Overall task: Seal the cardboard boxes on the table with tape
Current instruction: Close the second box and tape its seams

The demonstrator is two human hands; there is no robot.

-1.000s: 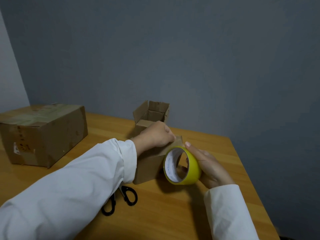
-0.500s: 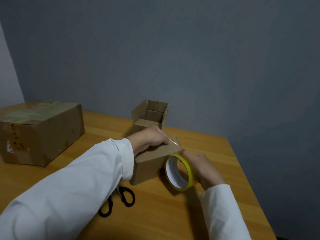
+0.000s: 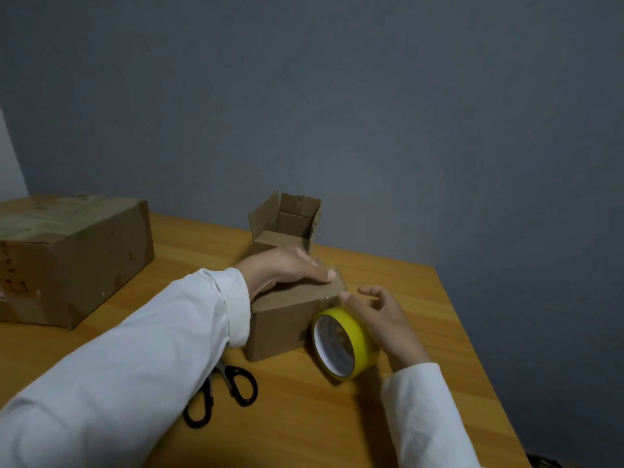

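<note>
The right hand's (image 3: 385,319) fingers (image 3: 369,291) are loosely curled, the thumb tip touching the near right top corner of the small closed brown cardboard box (image 3: 287,319); whether they pinch the clear tape strip there I cannot tell. The palm lies against the yellow roll of tape (image 3: 344,342), which stands on edge on the wooden table (image 3: 422,298), touching the box's right side. The left hand (image 3: 283,265) lies flat on the box's top, fingers straight and pressing down, fingertips near the far right edge where a glossy strip of tape shows.

Nearest the camera, both forearms wear white sleeves (image 3: 135,366). A pair of black-handled scissors (image 3: 223,390) lies on the table just in front of the box, partly under the left sleeve.

Beyond the closed box, just behind the left hand, stands a second small cardboard box (image 3: 287,221) with its flaps up and open. Well apart to the left sits a large worn brown cardboard box (image 3: 74,258), its top covered in tape. A grey-blue wall (image 3: 337,96) rises behind the table.
</note>
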